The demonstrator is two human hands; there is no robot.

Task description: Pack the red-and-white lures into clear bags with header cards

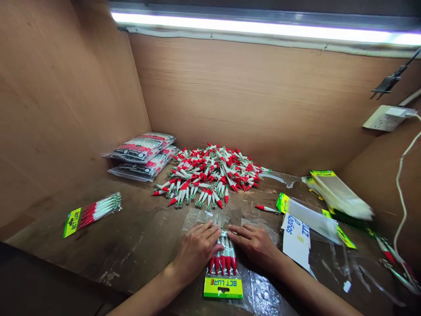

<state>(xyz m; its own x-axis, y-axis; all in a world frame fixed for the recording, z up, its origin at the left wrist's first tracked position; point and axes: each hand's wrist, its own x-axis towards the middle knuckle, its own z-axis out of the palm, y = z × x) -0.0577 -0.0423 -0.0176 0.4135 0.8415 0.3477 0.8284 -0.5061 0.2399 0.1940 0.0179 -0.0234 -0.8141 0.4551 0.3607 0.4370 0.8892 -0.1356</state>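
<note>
Bottom centre: lure pack [223, 267] lies flat on the bench [138, 245], green header card toward the camera. Left hand [196, 250] and right hand [255, 245] rest flat, fingers extended, against either side, gripping nothing. Looks like the press-and-seal step; next move likely needs a firm even swipe. Finished pack [92, 213] centre left, empty bags [332, 202] right, loose lure pile [210, 175] centre, stacked packs [143, 156] beyond.

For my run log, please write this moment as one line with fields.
left hand: flat on lure packet | right hand: flat on same packet | behind: loose lure pile | far left: filled packet
</note>
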